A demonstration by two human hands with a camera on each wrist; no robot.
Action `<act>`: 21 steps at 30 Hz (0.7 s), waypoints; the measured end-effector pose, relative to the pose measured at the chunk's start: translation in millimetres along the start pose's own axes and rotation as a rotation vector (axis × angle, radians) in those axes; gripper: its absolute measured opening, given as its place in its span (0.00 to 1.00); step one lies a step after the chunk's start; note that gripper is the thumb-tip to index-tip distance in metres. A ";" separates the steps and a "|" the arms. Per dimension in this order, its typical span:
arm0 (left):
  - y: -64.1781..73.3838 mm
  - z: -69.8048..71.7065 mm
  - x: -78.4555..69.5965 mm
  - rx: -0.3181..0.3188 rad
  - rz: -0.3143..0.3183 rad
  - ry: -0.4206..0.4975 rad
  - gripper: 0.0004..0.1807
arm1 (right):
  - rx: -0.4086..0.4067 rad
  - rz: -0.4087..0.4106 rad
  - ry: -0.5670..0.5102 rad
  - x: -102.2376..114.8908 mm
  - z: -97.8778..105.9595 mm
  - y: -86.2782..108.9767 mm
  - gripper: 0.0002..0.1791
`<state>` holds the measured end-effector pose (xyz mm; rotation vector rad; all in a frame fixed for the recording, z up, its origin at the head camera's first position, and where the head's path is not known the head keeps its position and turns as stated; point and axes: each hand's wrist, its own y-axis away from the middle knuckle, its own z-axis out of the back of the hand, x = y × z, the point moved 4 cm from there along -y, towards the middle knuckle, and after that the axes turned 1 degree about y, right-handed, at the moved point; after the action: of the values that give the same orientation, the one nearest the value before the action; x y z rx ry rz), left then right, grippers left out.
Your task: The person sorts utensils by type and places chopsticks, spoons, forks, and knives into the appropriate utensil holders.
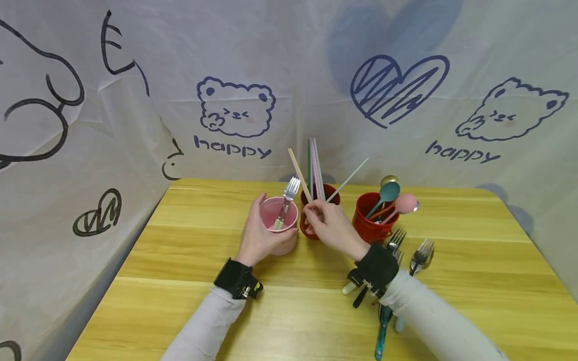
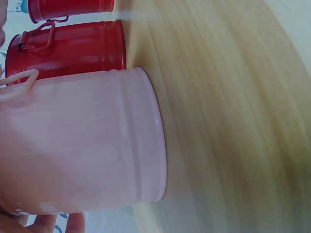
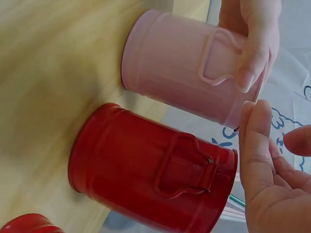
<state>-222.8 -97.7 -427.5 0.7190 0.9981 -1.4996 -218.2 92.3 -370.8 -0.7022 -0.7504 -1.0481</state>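
A pink bucket [image 1: 283, 245] stands on the table with a fork [image 1: 291, 188] in it, tines up. My left hand [image 1: 259, 233] holds this bucket round its side, the thumb near the rim. Just right of it is a red bucket [image 3: 136, 165] with tan chopsticks [image 1: 298, 170], upright purple and green sticks [image 1: 314, 165] and a pale stick [image 1: 351, 176] leaning right. My right hand [image 1: 333, 225] is at this bucket's front rim. In the right wrist view its fingers [image 3: 257, 145] are extended, the thumb apart, with nothing visible between them.
Another red bucket [image 1: 368, 228] at the right holds several spoons [image 1: 389, 191]. Several forks [image 1: 422, 254] and other cutlery with coloured handles [image 1: 383, 331] lie on the table [image 1: 189, 240], partly under my right wrist. A drawn-on white sheet [image 1: 311, 75] hangs behind the table.
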 end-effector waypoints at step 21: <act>-0.7 0.0 1.5 0.006 -0.006 0.014 0.62 | 0.084 -0.063 -0.010 -34.3 36.6 68.5 0.12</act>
<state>-223.7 -98.4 -428.7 0.7317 1.0073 -1.5050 -172.5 161.6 -388.5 -0.6152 -0.8248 -1.0649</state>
